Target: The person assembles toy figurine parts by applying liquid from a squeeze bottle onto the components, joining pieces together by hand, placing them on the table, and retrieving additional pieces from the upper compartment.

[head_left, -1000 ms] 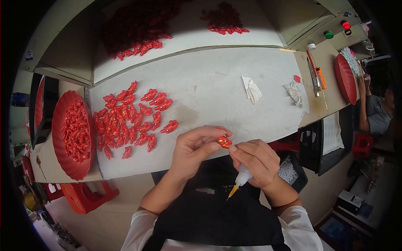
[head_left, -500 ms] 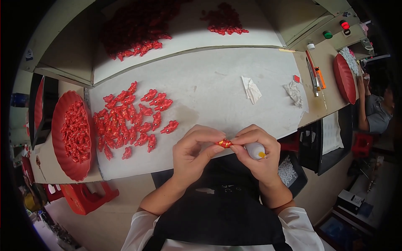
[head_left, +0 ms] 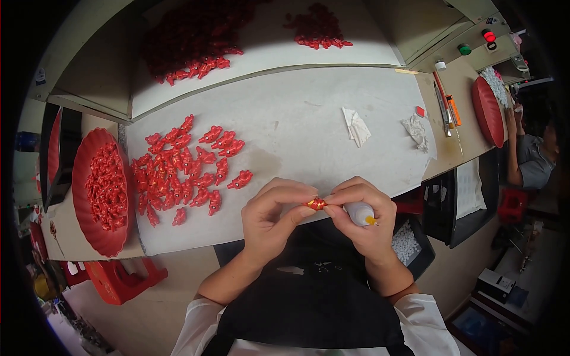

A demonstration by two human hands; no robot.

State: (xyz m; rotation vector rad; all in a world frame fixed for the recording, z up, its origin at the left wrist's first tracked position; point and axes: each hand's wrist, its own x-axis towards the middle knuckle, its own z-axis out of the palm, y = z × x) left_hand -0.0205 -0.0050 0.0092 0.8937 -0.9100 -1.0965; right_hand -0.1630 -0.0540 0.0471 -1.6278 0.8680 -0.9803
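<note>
Between the fingertips of both hands is a small red figurine (head_left: 316, 204) with gold marks, just over the table's near edge. My left hand (head_left: 274, 216) pinches its left end with thumb and forefinger. On the other end, the thumb and forefinger of my right hand (head_left: 368, 219) are closed. A white squeeze bottle (head_left: 360, 212) with a yellow tip is tucked in the right palm, its tip pointing down and right. To the left, many similar red figurines (head_left: 178, 172) lie spread on the white paper (head_left: 297, 118).
A red scalloped tray (head_left: 80, 196) heaped with figurines stands at the left. More red pieces (head_left: 320, 26) lie in the shaded booth behind. Crumpled tissues (head_left: 356, 127), brushes (head_left: 442, 104) and another red tray (head_left: 487, 113) are to the right. A co-worker (head_left: 531, 154) sits at far right.
Both hands have shifted very slightly left with the figurine, which looks a little turned between the fingertips. The bottle stays in the right palm.
</note>
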